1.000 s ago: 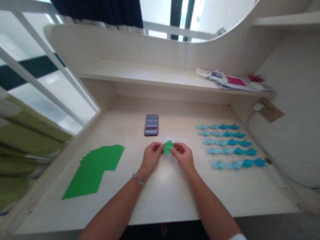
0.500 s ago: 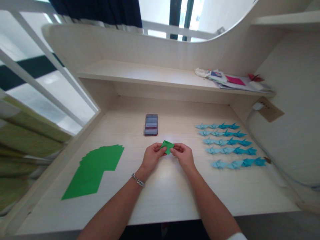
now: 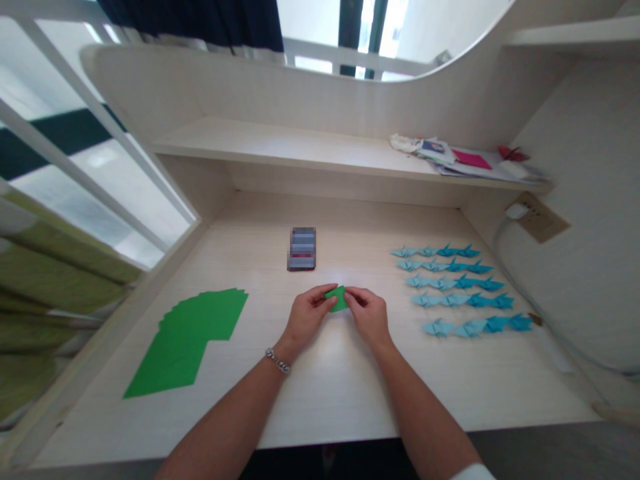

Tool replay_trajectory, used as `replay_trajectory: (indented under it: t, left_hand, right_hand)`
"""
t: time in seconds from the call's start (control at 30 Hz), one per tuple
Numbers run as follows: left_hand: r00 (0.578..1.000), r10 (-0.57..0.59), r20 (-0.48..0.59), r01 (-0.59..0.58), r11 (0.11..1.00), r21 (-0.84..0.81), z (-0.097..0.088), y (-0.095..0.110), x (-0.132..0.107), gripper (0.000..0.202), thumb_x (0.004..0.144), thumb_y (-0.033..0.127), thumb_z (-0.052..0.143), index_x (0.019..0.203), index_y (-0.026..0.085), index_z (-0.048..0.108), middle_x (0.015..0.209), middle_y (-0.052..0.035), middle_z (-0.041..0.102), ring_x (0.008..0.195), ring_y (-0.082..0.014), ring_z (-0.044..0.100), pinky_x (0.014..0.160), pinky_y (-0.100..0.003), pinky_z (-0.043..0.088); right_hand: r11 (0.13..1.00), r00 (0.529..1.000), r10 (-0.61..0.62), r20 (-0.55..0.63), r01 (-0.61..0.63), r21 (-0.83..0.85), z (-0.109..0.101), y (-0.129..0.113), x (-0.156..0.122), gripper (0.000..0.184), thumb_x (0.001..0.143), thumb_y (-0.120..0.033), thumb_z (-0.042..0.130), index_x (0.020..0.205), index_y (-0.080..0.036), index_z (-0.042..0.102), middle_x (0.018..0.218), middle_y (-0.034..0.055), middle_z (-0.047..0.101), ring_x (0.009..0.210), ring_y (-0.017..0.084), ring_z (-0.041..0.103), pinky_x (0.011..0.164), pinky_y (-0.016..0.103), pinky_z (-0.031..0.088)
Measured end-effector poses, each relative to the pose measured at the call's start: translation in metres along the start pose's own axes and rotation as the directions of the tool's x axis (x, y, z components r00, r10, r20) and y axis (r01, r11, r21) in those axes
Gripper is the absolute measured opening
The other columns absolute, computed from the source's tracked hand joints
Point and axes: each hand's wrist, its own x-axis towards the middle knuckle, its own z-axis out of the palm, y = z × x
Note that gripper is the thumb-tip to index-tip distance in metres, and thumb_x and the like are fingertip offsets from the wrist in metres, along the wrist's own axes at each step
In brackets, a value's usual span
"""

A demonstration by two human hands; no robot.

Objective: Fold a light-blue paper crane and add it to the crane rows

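Observation:
A small folded piece of green paper (image 3: 339,299) is held between my two hands at the middle of the desk. My left hand (image 3: 307,316), with a chain bracelet on its wrist, pinches the paper's left edge between thumb and fingers. On the opposite edge, my right hand (image 3: 367,315) grips it the same way. Fanned out to the left lies a stack of green paper sheets (image 3: 183,343). Several rows of folded blue paper cranes (image 3: 457,301), light to darker blue, are lined up on the right.
Beyond my hands a phone (image 3: 303,249) with a blurred screen lies on the desk (image 3: 240,250). A shelf (image 3: 280,143) runs across the back, bearing papers (image 3: 470,160) at its right. A plug and cable (image 3: 517,211) sit at the right wall socket.
The green paper has turned in my fingers and now shows a flatter, four-sided face instead of a pointed, layered one. My hands have shifted only slightly.

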Motion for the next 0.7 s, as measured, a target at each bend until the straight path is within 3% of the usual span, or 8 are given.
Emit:
replay_trajectory:
  t: [0.27, 0.5, 0.7]
  left_hand:
    - [1.0, -0.013, 0.016, 0.014, 0.998, -0.065, 0.0036, -0.0044, -0.0015, 0.04, 0.069, 0.026, 0.072, 0.106, 0.014, 0.065, 0.108, -0.0114, 0.067, 0.091, -0.0207, 0.064, 0.083, -0.036, 0.052]
    - [0.998, -0.064, 0.022, 0.067, 0.986, -0.154, 0.0042, -0.0048, -0.0011, 0.044, 0.065, 0.023, 0.074, 0.107, 0.013, 0.064, 0.103, -0.0114, 0.069, 0.087, -0.0203, 0.066, 0.08, -0.036, 0.054]
    - [0.996, -0.084, 0.021, 0.086, 0.99, -0.115, 0.0045, -0.0028, -0.0021, 0.047, 0.065, 0.024, 0.074, 0.11, 0.013, 0.064, 0.108, -0.0117, 0.067, 0.09, -0.0221, 0.065, 0.082, -0.038, 0.054]
  right_hand:
    - [0.994, 0.997, -0.074, -0.033, 0.071, -0.077, 0.0025, -0.0014, -0.0026, 0.021, 0.078, -0.024, 0.058, 0.094, -0.022, 0.072, 0.088, 0.0046, 0.07, 0.078, 0.018, 0.064, 0.072, 0.03, 0.051]
    - [0.999, 0.999, -0.045, -0.02, 0.045, -0.004, 0.0036, -0.0002, -0.0027, 0.021, 0.078, -0.025, 0.06, 0.095, -0.023, 0.072, 0.09, 0.0043, 0.071, 0.083, 0.019, 0.064, 0.077, 0.031, 0.05]
    - [0.995, 0.999, 0.044, -0.015, -0.042, 0.094, 0.0046, 0.0052, 0.0007, 0.023, 0.075, -0.026, 0.062, 0.096, -0.022, 0.072, 0.094, 0.0049, 0.071, 0.087, 0.021, 0.065, 0.081, 0.034, 0.05]
